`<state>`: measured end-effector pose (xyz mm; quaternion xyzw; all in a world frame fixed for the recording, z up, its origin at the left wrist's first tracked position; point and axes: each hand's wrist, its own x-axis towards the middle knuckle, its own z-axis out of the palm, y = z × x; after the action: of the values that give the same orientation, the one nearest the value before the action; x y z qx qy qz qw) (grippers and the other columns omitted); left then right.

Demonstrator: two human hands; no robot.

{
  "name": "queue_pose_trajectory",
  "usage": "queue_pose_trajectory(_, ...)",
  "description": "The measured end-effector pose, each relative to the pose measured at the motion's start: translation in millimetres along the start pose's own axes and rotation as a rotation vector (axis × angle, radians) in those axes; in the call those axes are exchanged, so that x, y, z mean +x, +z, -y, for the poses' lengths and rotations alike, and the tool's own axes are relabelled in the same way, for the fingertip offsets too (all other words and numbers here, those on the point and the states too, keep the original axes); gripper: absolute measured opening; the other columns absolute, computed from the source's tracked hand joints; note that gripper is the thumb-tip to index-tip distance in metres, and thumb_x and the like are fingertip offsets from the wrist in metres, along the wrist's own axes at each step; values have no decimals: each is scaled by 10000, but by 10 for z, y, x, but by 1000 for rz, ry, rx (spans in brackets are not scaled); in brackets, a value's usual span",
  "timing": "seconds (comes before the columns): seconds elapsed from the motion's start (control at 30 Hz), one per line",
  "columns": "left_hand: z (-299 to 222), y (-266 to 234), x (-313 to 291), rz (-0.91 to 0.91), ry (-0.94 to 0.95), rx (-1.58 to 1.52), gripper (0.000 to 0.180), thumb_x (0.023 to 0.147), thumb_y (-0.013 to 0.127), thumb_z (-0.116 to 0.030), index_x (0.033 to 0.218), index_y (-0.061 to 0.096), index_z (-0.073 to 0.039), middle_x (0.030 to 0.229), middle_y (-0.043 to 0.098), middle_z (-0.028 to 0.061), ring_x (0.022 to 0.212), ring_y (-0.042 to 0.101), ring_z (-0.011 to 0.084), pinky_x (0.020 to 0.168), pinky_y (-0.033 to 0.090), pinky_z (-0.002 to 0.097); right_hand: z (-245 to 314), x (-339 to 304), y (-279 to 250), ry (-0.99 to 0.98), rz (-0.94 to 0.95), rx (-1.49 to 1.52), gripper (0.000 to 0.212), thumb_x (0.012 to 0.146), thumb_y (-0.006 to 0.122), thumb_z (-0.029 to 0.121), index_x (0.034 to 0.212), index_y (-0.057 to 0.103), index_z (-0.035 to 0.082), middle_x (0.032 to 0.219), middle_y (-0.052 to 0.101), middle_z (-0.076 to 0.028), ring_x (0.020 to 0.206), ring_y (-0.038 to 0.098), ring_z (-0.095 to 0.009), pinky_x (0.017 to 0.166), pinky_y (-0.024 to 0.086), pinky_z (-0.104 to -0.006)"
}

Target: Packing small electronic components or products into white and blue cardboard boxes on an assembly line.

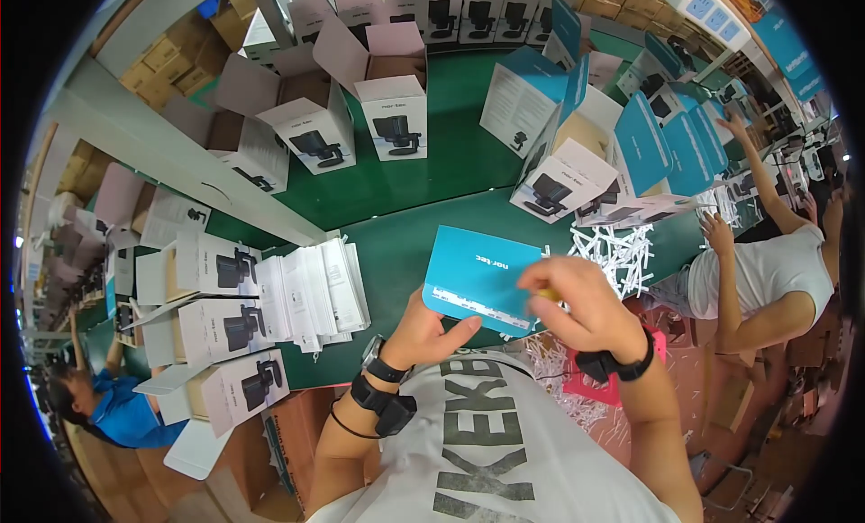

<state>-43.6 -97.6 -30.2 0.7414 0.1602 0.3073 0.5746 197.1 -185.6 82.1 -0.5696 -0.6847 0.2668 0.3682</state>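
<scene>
A teal carton (480, 269) with white lettering and a pale printed strip along its near edge is in front of my body. Only its teal face shows, the sides being hidden. My left hand (430, 332) is closed round its near left corner, the thumb lying by the near edge. Over its right edge hovers my right hand (577, 298), blurred, with fingers curled and something small and yellowish at the fingertips that I cannot make out. Left of the carton lies a thick stack of white folded leaflets (311, 293) on the green table (396, 226).
Open white cartons (394, 118) with camera-like pictures stand at the back and left. More teal-flapped cartons (644, 154) stand at the right beside white paper shreds (617, 257). A pink bin (599, 379) is below the table edge. A co-worker (766, 280) stands at right, another (117, 401) at left.
</scene>
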Motion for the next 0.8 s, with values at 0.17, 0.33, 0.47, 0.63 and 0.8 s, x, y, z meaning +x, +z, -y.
queue_pose_trajectory(0.17, -11, -78, 1, 22, 24, -86, 394, 896, 778, -155, 1256, 648, -59, 1218, 685, 130, 1113, 659, 307, 979, 514, 420, -71, 690, 401, -497, 185, -186, 152, 927, 754, 173, 1073, 751, 134, 942, 677, 1, 902, 645, -187, 823, 421, -371)
queue_pose_trajectory(0.33, 8, -141, 10, 118, 17, -62, 390, 894, 774, -155, 1245, 643, -49, 1248, 672, 131, 1141, 649, 312, 987, 512, 433, -204, 824, 617, -524, 124, -142, 149, 919, 771, 189, 1063, 762, 154, 926, 664, 16, 853, 639, -179, 781, 410, -355)
queue_pose_trajectory(0.47, 63, -161, -8, 162, -2, -56, 424, 883, 775, -155, 1270, 637, -51, 1334, 639, 149, 1212, 621, 347, 1039, 492, 449, -234, 665, 564, -479, 98, -167, 166, 882, 811, 187, 1041, 775, 158, 947, 667, 17, 834, 637, -180, 758, 416, -347)
queue_pose_trajectory(0.63, 54, -125, -18, 99, -64, -144, 464, 864, 784, -152, 1296, 638, -66, 1401, 605, 157, 1292, 570, 386, 1113, 447, 463, -138, 533, 516, -392, 195, -32, 158, 851, 827, 167, 986, 760, 123, 948, 665, -19, 837, 642, -197, 722, 424, -345)
queue_pose_trajectory(0.8, -6, -87, -54, 35, 19, 111, 551, 840, 801, -153, 1350, 610, -69, 1478, 557, 181, 1402, 470, 432, 1201, 359, 494, -30, 394, 482, -256, 191, 220, 168, 843, 791, 143, 986, 713, 100, 926, 648, -53, 852, 632, -230, 758, 463, -364)
